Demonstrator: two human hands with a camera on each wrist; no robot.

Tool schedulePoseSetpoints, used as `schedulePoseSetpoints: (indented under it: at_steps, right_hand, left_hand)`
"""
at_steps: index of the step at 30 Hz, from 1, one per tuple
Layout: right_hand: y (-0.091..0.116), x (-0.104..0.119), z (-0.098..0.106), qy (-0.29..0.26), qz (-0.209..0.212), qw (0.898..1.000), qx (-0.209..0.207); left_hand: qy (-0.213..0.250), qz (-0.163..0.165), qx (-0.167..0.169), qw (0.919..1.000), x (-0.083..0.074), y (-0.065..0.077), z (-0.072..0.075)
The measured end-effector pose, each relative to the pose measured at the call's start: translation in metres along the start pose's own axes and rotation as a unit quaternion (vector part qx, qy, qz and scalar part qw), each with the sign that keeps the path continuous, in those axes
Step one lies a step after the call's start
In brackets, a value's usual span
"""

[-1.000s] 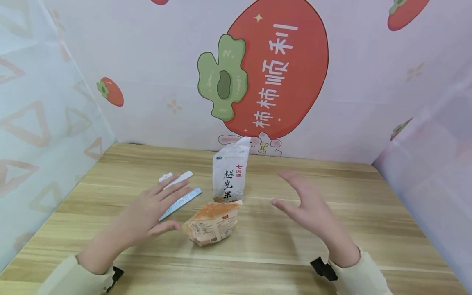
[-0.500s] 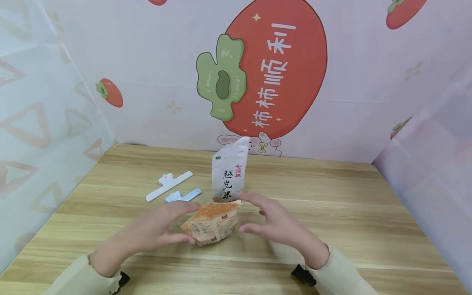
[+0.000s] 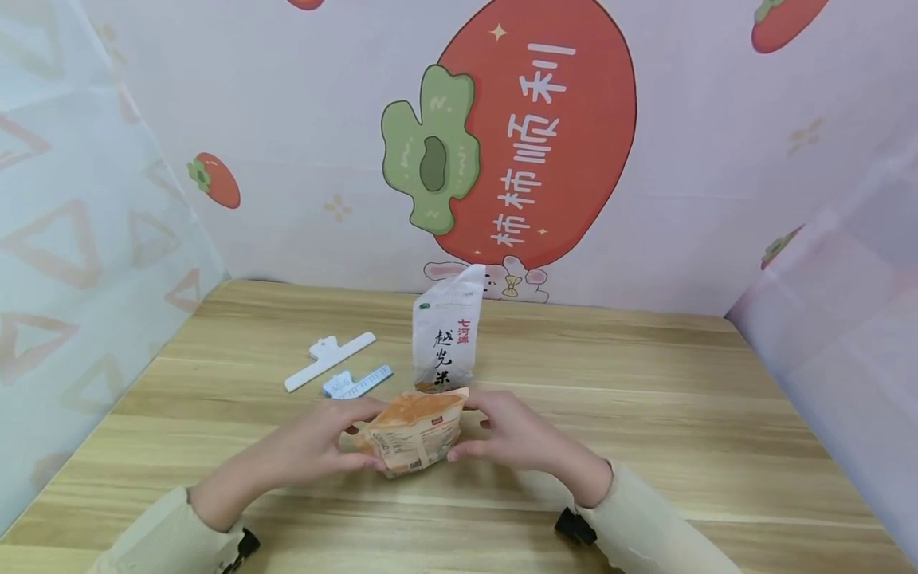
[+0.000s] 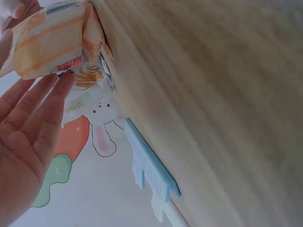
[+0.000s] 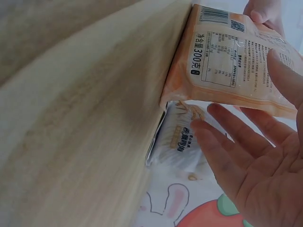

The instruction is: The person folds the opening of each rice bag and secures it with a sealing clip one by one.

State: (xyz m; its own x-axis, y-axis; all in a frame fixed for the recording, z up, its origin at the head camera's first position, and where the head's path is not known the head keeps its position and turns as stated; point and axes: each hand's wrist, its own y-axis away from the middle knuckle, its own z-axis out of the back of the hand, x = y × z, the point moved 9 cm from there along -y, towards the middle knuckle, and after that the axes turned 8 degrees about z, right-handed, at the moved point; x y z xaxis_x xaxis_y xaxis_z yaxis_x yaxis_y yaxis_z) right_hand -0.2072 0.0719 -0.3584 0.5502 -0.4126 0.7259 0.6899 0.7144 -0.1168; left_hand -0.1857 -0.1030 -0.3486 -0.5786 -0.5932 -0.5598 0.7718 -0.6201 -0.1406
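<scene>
An orange and cream food packet (image 3: 419,434) stands on the table between both hands, printed panel facing me. My left hand (image 3: 315,446) grips its left side, thumb at the front and fingers behind. On the opposite side, my right hand (image 3: 523,437) holds the packet the same way, its fingertips partly hidden. In the right wrist view the packet (image 5: 232,59) shows a barcode and a 300 gram label between thumb and fingers. The left wrist view has the left fingers (image 4: 40,101) against the packet (image 4: 52,42). Directly behind stands a white rice bag (image 3: 446,339).
On the wooden table (image 3: 645,414), left of the rice bag, lie a long white bag clip (image 3: 330,361) and a shorter light-blue bag clip (image 3: 358,383). A printed cloth backdrop (image 3: 301,239) borders the table at the back and both sides.
Both hands have come inward and down from open poses beside the packet and now hold its sides. The left hand has uncovered the two clips. The packet has tipped slightly.
</scene>
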Motion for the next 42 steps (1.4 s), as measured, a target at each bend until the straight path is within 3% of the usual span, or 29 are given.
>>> schedulePoseSetpoints:
  at_steps: [11,17,34,42]
  right_hand:
    - [-0.009,0.004,-0.005,-0.008,0.028,0.999,0.022]
    - [-0.006,-0.001,-0.002,-0.023,0.007,0.999,0.024]
    - [0.016,-0.007,0.005,-0.074,-0.006,0.997,0.017]
    - [0.033,-0.011,0.015,-0.082,-0.018,0.996,0.007]
  left_hand:
    - [0.053,0.002,0.036,0.9979,0.003,-0.007,-0.003]
    - [0.065,-0.002,0.047,0.9968,0.000,-0.011,-0.004]
    - [0.073,-0.025,0.073,0.9943,-0.014,-0.025,-0.018]
    - [0.087,-0.011,0.105,0.9906,-0.020,-0.040,-0.028]
